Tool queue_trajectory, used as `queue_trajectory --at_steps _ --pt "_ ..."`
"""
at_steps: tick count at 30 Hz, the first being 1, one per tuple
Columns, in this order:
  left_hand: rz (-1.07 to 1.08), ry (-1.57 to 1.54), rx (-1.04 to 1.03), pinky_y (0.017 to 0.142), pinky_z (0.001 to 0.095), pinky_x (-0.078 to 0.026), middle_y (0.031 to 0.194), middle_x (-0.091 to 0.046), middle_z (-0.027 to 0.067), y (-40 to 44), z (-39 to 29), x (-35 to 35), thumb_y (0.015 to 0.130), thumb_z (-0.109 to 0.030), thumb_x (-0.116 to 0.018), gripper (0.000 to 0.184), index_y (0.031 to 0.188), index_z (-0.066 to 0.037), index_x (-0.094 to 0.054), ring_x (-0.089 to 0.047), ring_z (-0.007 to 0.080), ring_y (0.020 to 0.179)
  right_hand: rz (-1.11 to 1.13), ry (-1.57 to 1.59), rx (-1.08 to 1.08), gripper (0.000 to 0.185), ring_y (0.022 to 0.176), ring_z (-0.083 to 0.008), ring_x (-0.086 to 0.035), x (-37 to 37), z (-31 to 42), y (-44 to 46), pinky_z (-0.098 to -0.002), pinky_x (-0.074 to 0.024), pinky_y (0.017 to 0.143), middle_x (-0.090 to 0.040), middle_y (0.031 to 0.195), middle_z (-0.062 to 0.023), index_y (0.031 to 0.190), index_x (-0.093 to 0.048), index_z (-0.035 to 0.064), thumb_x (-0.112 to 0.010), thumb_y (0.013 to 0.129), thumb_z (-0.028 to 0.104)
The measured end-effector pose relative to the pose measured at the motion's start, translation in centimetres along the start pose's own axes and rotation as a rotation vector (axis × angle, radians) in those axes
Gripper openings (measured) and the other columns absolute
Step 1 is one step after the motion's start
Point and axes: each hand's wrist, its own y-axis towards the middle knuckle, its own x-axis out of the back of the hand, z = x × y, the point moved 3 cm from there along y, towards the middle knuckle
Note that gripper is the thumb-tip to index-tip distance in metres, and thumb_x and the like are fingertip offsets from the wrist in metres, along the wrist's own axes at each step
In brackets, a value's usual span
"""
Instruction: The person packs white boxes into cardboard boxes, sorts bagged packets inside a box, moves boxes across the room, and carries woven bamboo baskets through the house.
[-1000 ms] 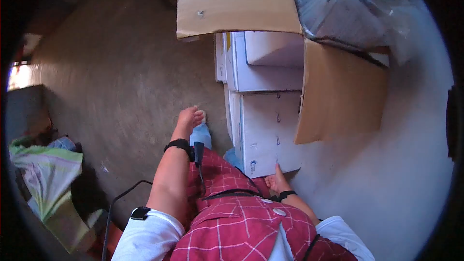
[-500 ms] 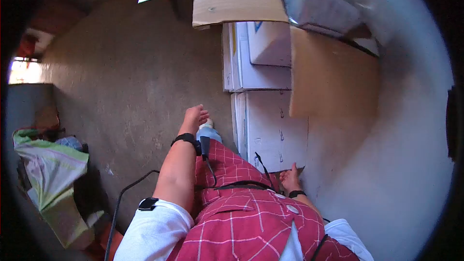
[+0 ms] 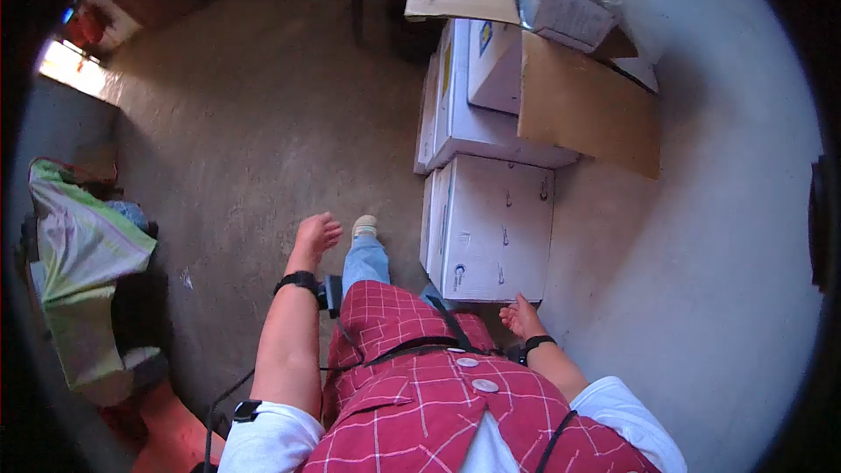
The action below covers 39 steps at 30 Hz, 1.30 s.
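Note:
My left hand (image 3: 319, 233) hangs over the floor beside my leg, its fingers loosely apart and nothing held. A black band with a small device and cable is on that wrist. My right hand (image 3: 523, 318) is just below the lower edge of a white box (image 3: 495, 228), fingers a little curled, holding nothing that I can see. Whether it touches the box I cannot tell. More white boxes (image 3: 491, 136) are stacked beyond that one. Brown cardboard flaps (image 3: 591, 101) and clear plastic over a carton (image 3: 574, 17) lie on top.
A grey wall (image 3: 692, 254) runs along the right. On the left, a green and white cloth (image 3: 88, 245) drapes over dark items, with something red-orange (image 3: 180, 429) below. My shoe (image 3: 364, 226) stands on the brown floor (image 3: 254, 123). Bright light enters at the upper left.
The view has turned and shifted, showing more of the lower white box. The cardboard flaps and plastic now sit higher in view. My left hand has moved left, away from the boxes.

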Motion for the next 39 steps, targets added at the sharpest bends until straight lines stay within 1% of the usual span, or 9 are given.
queue_trajectory --at_steps 2,8,14,19,29,31,33,36,39 --pt "-0.091 -0.079 0.074 0.072 0.0347 -0.049 0.099 -0.058 0.0121 -0.7 3.1 4.1 0.086 -0.025 -0.048 0.032 0.107 0.000 -0.048 -0.059 0.0225 0.081 0.057 -0.127 -0.045 0.052 0.055 -0.0235 -0.057 0.2 0.7 0.5 -0.0310 -0.0462 0.045 -0.056 0.063 -0.0146 0.097 -0.044 -0.0032 -0.043 0.087 0.048" --pt "-0.287 -0.300 0.153 0.063 0.0310 -0.052 0.088 -0.060 0.0099 -0.9 8.1 12.0 0.086 -0.024 -0.048 0.021 0.093 -0.004 -0.052 -0.060 0.0199 0.073 0.125 -0.332 -0.146 0.041 0.052 -0.0252 -0.058 0.0 2.6 2.2 -0.0327 -0.0480 0.044 -0.056 0.062 -0.0184 0.096 -0.045 -0.0055 -0.048 0.086 0.034" --pt "-0.356 -0.276 0.137 0.053 0.0276 -0.051 0.087 -0.061 0.0117 0.0 7.8 9.5 0.085 -0.023 -0.048 0.024 0.094 -0.002 -0.053 -0.061 0.0180 0.067 0.007 -0.765 -0.310 0.042 0.065 -0.0242 -0.061 -2.5 5.1 -1.1 -0.0331 -0.0523 0.053 -0.060 0.078 -0.0169 0.097 -0.047 -0.0044 -0.052 0.084 0.035" --pt "-0.223 -0.254 0.172 0.063 0.0304 -0.050 0.095 -0.060 0.0138 2.3 6.8 4.4 0.087 -0.023 -0.048 0.029 0.104 0.001 -0.052 -0.060 0.0197 0.076 0.035 -0.639 -0.240 0.040 0.063 -0.0226 -0.061 -2.1 6.0 -3.8 -0.0324 -0.0520 0.055 -0.059 0.080 -0.0166 0.093 -0.049 -0.0029 -0.052 0.084 0.036" --pt "0.061 -0.066 -0.051 0.061 0.0314 -0.048 0.095 -0.059 0.0124 2.8 1.1 -3.3 0.086 -0.023 -0.046 0.032 0.109 0.000 -0.048 -0.059 0.0199 0.074 0.079 -0.293 0.037 0.038 0.060 -0.0223 -0.058 0.8 2.4 -2.1 -0.0300 -0.0501 0.050 -0.056 0.076 -0.0136 0.097 -0.046 -0.0025 -0.052 0.086 0.033" --pt "0.055 -0.052 -0.082 0.058 0.0317 -0.046 0.088 -0.060 0.0114 2.3 0.8 -2.6 0.085 -0.024 -0.047 0.029 0.101 0.000 -0.052 -0.058 0.0198 0.069 0.087 -0.327 0.063 0.035 0.058 -0.0223 -0.058 0.1 1.6 -1.9 -0.0313 -0.0492 0.047 -0.056 0.073 -0.0133 0.097 -0.047 -0.0021 -0.052 0.086 0.031" --pt "0.051 -0.016 -0.202 0.047 0.0323 -0.040 0.064 -0.058 0.0076 1.4 1.5 -0.4 0.083 -0.024 -0.049 0.022 0.079 -0.005 -0.057 -0.054 0.0191 0.055 0.191 -0.394 0.134 0.029 0.055 -0.0220 -0.057 -1.2 1.6 -1.7 -0.0321 -0.0479 0.046 -0.055 0.069 -0.0122 0.094 -0.050 -0.0002 -0.053 0.086 0.028" --pt "-0.106 -0.111 -0.105 0.045 0.0336 -0.040 0.063 -0.057 0.0089 -1.1 3.4 4.1 0.084 -0.024 -0.050 0.021 0.078 -0.004 -0.056 -0.054 0.0200 0.053 0.163 -0.530 0.177 0.028 0.053 -0.0229 -0.058 -1.7 2.1 -0.8 -0.0335 -0.0470 0.046 -0.059 0.064 -0.0129 0.080 -0.058 -0.0004 -0.052 0.084 0.027" --pt "-0.130 -0.218 -0.182 0.041 0.0321 -0.039 0.063 -0.057 0.0106 -4.2 6.1 10.1 0.084 -0.019 -0.049 0.017 0.079 -0.004 -0.055 -0.054 0.0212 0.049 0.173 -0.521 0.193 0.034 0.057 -0.0248 -0.061 -2.5 4.0 -0.7 -0.0337 -0.0509 0.048 -0.060 0.067 -0.0146 0.084 -0.056 -0.0075 -0.051 0.086 0.026"
